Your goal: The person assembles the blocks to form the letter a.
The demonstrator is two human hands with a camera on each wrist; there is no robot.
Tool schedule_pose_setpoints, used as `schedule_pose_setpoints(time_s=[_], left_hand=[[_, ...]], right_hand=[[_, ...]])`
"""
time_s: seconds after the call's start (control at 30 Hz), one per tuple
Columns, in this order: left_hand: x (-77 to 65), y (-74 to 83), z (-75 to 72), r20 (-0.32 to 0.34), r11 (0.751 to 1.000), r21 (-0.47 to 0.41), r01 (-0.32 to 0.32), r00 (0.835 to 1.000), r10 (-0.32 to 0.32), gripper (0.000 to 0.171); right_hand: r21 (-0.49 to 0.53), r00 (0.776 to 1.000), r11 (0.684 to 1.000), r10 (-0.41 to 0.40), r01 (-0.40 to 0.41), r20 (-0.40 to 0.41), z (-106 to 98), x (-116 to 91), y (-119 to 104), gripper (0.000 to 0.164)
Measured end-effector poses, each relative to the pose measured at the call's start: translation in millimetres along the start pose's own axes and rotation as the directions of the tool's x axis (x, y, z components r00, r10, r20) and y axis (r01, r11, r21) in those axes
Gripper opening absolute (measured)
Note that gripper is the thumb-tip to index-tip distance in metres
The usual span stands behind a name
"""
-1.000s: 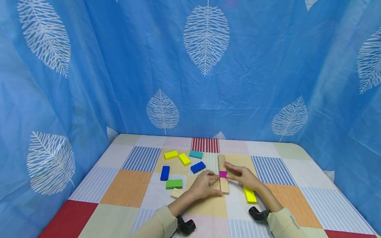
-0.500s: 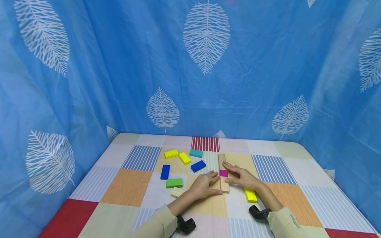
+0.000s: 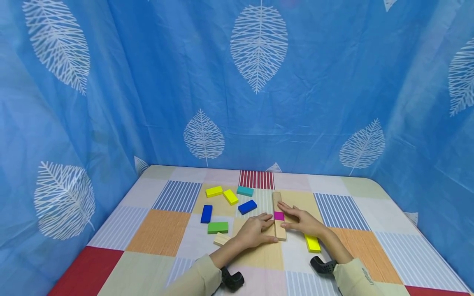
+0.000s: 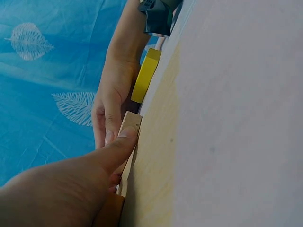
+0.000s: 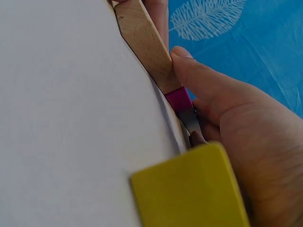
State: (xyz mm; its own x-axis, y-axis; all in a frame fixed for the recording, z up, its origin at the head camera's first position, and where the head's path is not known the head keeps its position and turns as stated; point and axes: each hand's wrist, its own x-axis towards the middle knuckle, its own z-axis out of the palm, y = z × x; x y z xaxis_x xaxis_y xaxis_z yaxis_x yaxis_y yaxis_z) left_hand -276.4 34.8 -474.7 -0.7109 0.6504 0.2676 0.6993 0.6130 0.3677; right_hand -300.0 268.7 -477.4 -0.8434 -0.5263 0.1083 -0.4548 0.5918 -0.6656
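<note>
A straight row lies flat on the table, made of a far wooden block, a small magenta piece and a near wooden block. Along its left side sits my left hand, its thumb against the near wooden block and its fingertips beside the magenta piece. From the right, my right hand touches the row, fingers at the far block and thumb on the near one. In the right wrist view the thumb presses the wooden block just beyond the magenta piece.
A yellow block lies beside the right wrist. Left of the row are a blue block, another blue block, a green block, a teal block, two yellow blocks and pale wood by the left forearm.
My right thumb has slid nearer, from beside the magenta piece to the near wooden block. The left fingers have loosened slightly. The row stays in place.
</note>
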Motion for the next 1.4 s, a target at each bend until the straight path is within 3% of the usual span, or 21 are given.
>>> schedule_pose_setpoints(time_s=[0.33,0.57,0.77,0.9,1.03,1.23,1.4], left_hand=[[-1.7,0.3,-0.6,0.019,0.999,-0.038,0.026,0.999,-0.025,0.064],[-2.2,-0.3,-1.5,0.051,0.995,-0.088,0.047,0.998,-0.043,0.066],[-3.6,-4.9,-9.0,0.154,0.988,-0.138,0.067,0.987,-0.046,0.072],[-5.3,-10.5,-22.3,0.26,0.99,-0.139,0.034,0.966,0.003,0.077],[-11.1,-19.1,-35.0,0.324,0.988,-0.149,0.035,0.946,0.015,0.07],[-21.7,-29.2,-41.6,0.259,0.98,-0.198,0.03,0.966,0.023,0.05],[-23.9,-27.4,-44.8,0.213,0.963,-0.267,0.024,0.976,0.035,0.038]], right_hand=[[0.043,1.0,0.999,0.015,-0.014,-0.018,-3,4,-9,0.068],[-0.011,0.999,0.999,0.038,-0.038,-0.032,3,4,-9,0.078],[-0.055,0.997,0.996,0.062,-0.064,-0.036,7,2,-3,0.08],[-0.075,0.996,0.993,0.086,-0.088,-0.037,9,3,-3,0.079],[-0.04,0.994,0.994,0.102,-0.104,-0.034,10,3,-6,0.079],[-0.054,0.991,0.99,0.126,-0.128,-0.034,9,3,-6,0.08],[-0.044,0.993,0.992,0.113,-0.115,-0.041,8,4,-6,0.079]])
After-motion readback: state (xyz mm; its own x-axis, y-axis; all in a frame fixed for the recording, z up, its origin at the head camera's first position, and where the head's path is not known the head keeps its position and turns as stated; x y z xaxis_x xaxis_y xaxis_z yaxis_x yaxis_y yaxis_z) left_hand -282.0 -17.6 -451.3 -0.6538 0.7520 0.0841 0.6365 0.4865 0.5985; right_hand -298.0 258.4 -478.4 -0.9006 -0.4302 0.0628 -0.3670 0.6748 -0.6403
